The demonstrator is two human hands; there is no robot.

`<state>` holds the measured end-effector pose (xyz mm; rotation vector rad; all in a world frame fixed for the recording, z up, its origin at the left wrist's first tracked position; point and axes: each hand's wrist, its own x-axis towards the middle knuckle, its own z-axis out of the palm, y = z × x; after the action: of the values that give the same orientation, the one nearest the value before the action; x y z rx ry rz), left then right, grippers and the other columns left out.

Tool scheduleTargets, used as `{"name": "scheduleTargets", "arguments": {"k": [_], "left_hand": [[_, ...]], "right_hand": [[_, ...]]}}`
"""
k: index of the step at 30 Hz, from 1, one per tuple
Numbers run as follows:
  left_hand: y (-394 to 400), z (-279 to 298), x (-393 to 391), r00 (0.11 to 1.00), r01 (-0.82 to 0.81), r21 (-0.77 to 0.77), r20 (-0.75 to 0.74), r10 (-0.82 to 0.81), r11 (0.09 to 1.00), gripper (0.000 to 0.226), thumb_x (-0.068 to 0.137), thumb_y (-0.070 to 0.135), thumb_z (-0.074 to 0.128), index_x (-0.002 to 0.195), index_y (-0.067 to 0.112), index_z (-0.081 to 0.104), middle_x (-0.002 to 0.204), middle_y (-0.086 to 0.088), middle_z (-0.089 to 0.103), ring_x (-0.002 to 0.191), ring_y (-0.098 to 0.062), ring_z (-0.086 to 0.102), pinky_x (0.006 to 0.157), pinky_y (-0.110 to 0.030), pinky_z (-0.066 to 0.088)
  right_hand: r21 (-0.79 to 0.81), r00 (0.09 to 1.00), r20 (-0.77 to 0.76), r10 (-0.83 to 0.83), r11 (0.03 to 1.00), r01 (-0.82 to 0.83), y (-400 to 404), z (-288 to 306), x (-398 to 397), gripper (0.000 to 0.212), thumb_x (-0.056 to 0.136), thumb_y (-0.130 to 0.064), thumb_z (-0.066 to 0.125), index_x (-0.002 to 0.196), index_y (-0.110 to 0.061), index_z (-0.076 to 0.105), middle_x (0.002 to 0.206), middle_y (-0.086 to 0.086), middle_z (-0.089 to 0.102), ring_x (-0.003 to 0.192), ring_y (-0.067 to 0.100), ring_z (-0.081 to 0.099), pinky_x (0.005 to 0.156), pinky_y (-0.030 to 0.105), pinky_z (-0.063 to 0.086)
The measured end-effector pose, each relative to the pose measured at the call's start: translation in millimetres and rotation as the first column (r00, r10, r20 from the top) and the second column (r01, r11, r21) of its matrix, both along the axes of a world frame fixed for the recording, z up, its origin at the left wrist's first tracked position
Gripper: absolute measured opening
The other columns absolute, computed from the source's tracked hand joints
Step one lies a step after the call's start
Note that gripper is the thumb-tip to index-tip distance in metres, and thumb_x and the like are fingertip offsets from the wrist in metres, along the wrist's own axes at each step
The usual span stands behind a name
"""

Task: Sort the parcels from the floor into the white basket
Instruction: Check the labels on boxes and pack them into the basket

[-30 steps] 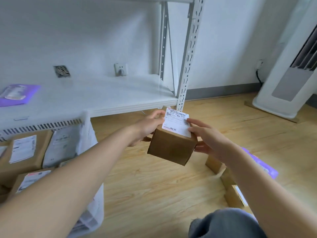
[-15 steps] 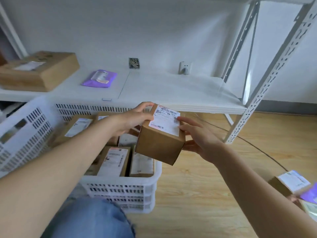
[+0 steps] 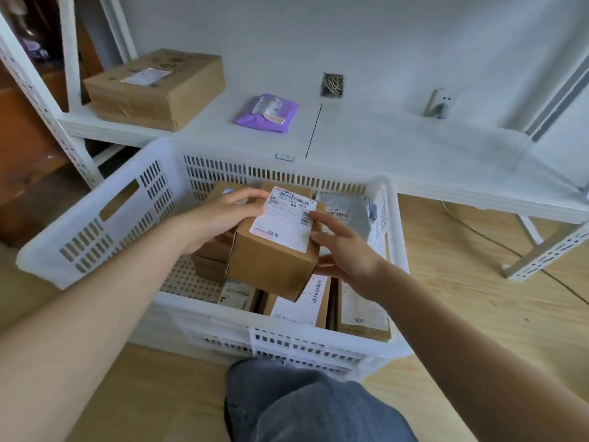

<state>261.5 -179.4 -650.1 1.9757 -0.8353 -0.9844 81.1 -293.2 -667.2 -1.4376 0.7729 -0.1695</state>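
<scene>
**Count of things in view**

Two hands: the left hand (image 3: 220, 218) at about 9 o'clock of the held cardboard box (image 3: 274, 250), the right hand (image 3: 347, 253) at its 3 o'clock.

One white basket (image 3: 95, 224), at the centre of the view.

Inside the basket, at least five other parcels show around and under the held box; more may be hidden, so the exact number cannot be told.

On the white shelf (image 3: 398, 145), toward 12 o'clock: one large cardboard box (image 3: 156, 90) at 11 o'clock and one purple mailer bag (image 3: 267, 113) nearer 12.

One wall socket (image 3: 441, 102) at 1 o'clock.

One denim-clad knee (image 3: 312, 406) at 6 o'clock.
</scene>
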Motion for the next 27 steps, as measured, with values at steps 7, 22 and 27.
{"name": "scheduleTargets", "arguments": {"k": [7,22,27], "left_hand": [[19,-40,42,0.999,-0.036,-0.001,0.004,0.036,0.999,0.029,0.091,0.037,0.053,0.112,0.057,0.049,0.152,0.011,0.028,0.136,-0.019,0.031,0.111,-0.042,0.022],[7,-125,52,0.968,0.243,0.504,-0.074,-0.239,0.829,0.08,0.09,0.012,0.059,0.142,0.045,0.008,0.135,-0.003,0.046,0.113,-0.023,0.054,0.073,-0.033,0.054],[1,-136,47,0.874,0.327,0.698,0.033,-0.484,0.638,0.096,0.089,0.014,0.059,0.144,0.039,-0.015,0.121,-0.016,0.055,0.104,-0.028,0.062,0.081,-0.038,0.057]], "right_hand": [[-0.111,0.991,-0.047,0.121,0.986,-0.126,13,-38,52,0.043,0.097,-0.018,0.039,0.138,-0.032,0.037,0.092,0.0,0.056,0.092,0.024,0.059,0.092,0.041,0.052],[-0.563,0.687,-0.697,0.206,0.435,-0.702,7,-119,67,0.039,0.091,-0.033,0.04,0.125,-0.048,0.049,0.145,-0.01,0.016,0.134,0.029,0.001,0.11,0.054,0.008],[-0.507,0.595,-0.778,0.201,0.357,-0.784,9,-124,69,0.038,0.093,-0.038,0.031,0.125,-0.048,0.049,0.156,-0.011,0.001,0.141,0.034,-0.018,0.106,0.062,-0.013]]}}
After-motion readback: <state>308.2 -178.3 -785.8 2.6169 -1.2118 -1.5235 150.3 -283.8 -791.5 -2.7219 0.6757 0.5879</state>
